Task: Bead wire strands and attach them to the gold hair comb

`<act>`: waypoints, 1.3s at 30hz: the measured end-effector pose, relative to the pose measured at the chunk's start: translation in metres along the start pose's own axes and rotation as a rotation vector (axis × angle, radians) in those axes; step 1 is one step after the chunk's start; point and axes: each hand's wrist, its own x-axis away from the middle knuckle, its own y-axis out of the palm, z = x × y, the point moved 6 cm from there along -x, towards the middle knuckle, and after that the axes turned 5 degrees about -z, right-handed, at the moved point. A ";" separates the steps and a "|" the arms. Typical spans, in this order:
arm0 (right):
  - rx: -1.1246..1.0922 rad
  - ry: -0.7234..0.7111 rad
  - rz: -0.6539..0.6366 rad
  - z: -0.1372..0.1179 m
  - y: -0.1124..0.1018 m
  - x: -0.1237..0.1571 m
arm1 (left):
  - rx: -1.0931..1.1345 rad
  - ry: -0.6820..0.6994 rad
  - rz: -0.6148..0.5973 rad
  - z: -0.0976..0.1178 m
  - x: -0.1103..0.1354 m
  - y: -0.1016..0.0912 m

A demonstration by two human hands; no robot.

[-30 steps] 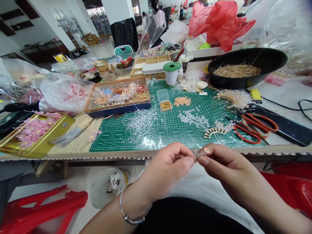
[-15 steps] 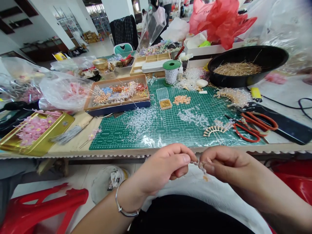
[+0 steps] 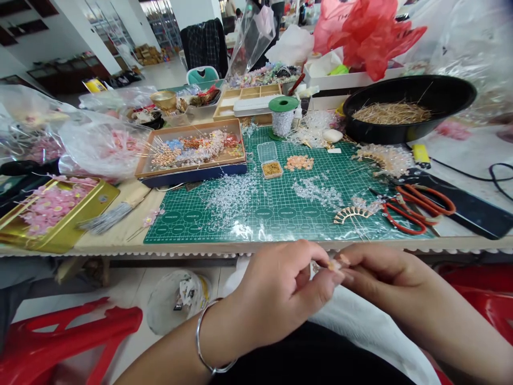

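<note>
My left hand (image 3: 286,283) and my right hand (image 3: 377,272) meet in front of the table edge, fingertips close together. Both pinch a small beaded piece (image 3: 332,265) with peach and clear bits; the fingers cover much of it. Beyond them a green cutting mat (image 3: 256,216) bears clear beads (image 3: 230,198), a second heap of clear beads (image 3: 318,191), peach flower-shaped beads (image 3: 300,162) and a small clear box of gold beads (image 3: 272,169). A gold comb-like piece with beads (image 3: 352,215) lies near the mat's front right.
Red-handled scissors (image 3: 417,208) and a black phone (image 3: 473,206) lie at the right. Behind stand a black bowl of straw-like pins (image 3: 412,131) and a green spool (image 3: 282,115). A tray of beaded sprays (image 3: 192,171) and a gold tin of pink flowers (image 3: 80,224) sit left.
My left hand has turned and moved right, its thumb now against the right fingertips. The beaded piece, which hung below the right fingers, is now up between both hands.
</note>
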 end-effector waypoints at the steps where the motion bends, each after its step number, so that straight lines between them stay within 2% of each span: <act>1: 0.045 -0.029 0.015 -0.002 -0.001 0.000 | 0.096 -0.063 -0.026 -0.004 -0.002 0.001; 5: 0.178 -0.117 0.032 -0.005 -0.007 0.001 | 0.502 -0.201 -0.122 -0.015 -0.009 0.005; 8: 0.231 -0.159 -0.079 -0.005 -0.008 0.001 | 0.675 -0.281 -0.231 -0.021 -0.013 0.012; 10: 0.274 -0.167 -0.158 -0.005 -0.007 0.001 | 0.691 -0.308 -0.292 -0.024 -0.013 0.015; 15: 0.357 -0.170 -0.250 -0.003 -0.008 -0.002 | 0.632 -0.256 -0.418 -0.022 -0.014 0.014; 19: 0.412 -0.137 -0.286 0.003 -0.007 -0.004 | 0.420 -0.276 -0.504 -0.019 -0.013 0.011; 22: 0.515 -0.124 -0.206 0.003 -0.007 -0.001 | 0.192 -0.324 -0.453 -0.020 -0.014 0.008; 25: 0.627 -0.146 -0.070 -0.003 -0.003 0.005 | 0.006 -0.352 -0.344 -0.020 -0.016 0.005; 29: 0.704 -0.253 0.162 -0.009 0.006 0.013 | -0.072 -0.287 -0.149 -0.020 -0.021 0.004; 32: 0.805 -0.443 0.214 -0.010 0.017 0.016 | 0.084 -0.271 -0.049 -0.026 -0.025 0.007; 35: 0.939 -0.599 0.236 -0.008 0.024 0.017 | 0.400 -0.293 0.006 -0.035 -0.027 0.011; 39: 0.962 -0.643 0.253 -0.005 0.021 0.016 | 0.753 -0.371 -0.021 -0.042 -0.025 0.018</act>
